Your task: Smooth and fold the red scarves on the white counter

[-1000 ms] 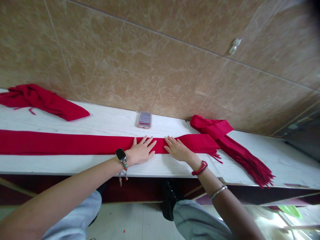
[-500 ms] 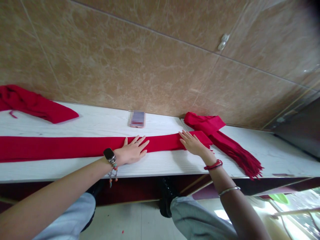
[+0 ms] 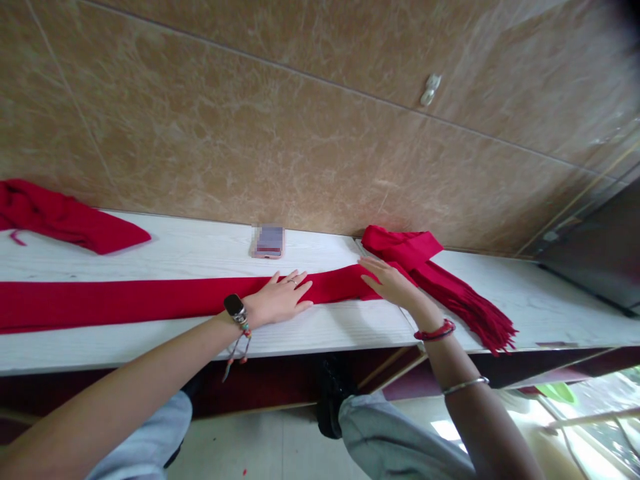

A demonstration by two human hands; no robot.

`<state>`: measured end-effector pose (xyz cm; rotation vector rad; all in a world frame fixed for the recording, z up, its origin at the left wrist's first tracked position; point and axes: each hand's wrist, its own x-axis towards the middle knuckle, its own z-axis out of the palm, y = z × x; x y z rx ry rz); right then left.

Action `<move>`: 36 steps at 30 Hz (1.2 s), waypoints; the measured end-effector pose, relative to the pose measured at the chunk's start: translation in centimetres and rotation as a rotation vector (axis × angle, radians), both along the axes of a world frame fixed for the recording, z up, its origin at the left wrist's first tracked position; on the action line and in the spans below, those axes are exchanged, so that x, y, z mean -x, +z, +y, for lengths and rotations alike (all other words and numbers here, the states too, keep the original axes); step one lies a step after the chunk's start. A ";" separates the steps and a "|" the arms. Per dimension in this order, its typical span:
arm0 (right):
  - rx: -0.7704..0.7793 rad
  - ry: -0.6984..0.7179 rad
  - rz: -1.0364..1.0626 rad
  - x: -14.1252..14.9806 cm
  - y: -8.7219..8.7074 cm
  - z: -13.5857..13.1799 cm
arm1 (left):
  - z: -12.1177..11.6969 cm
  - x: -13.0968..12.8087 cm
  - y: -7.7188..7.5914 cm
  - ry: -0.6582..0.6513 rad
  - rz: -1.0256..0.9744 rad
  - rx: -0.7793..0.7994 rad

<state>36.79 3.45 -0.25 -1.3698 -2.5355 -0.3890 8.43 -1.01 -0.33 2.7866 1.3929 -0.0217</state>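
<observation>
A long red scarf point(image 3: 125, 300) lies stretched flat along a white wooden counter point(image 3: 200, 337). My left hand point(image 3: 280, 300) rests flat on the scarf near its middle, fingers spread, with a watch and beaded bracelet on the wrist. My right hand point(image 3: 393, 283) lies open on the scarf's right end, palm down, fingers pointing left, a red bracelet at the wrist. The fringe of that end is hidden under my right hand.
A second red scarf point(image 3: 440, 280) with a fringe lies folded at the right, hanging over the counter's front edge. A third red scarf point(image 3: 65, 220) is bunched at the far left. A phone point(image 3: 269, 241) lies by the tiled wall point(image 3: 300, 120). My knees are below the counter.
My right hand has slid rightward along the scarf to its end. My left hand has stayed put on the scarf. The view has shifted slightly to the right.
</observation>
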 end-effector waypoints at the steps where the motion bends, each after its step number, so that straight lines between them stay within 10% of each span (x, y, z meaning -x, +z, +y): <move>1: 0.035 0.095 -0.023 0.8 0.4 -0.5 | 0.2 -0.8 0.0 -0.038 -0.014 -0.034; 14: -0.157 0.212 -0.202 3.2 -3.1 -1.8 | 2.3 -4.8 -0.2 -0.142 0.003 -0.110; 23: -0.064 0.076 0.073 3.3 -2.5 -1.5 | 2.0 -5.8 -0.3 -0.069 -0.033 -0.160; 36: -0.014 0.232 -0.188 2.1 -2.0 -1.3 | 1.9 -4.4 -1.2 -0.141 0.049 0.046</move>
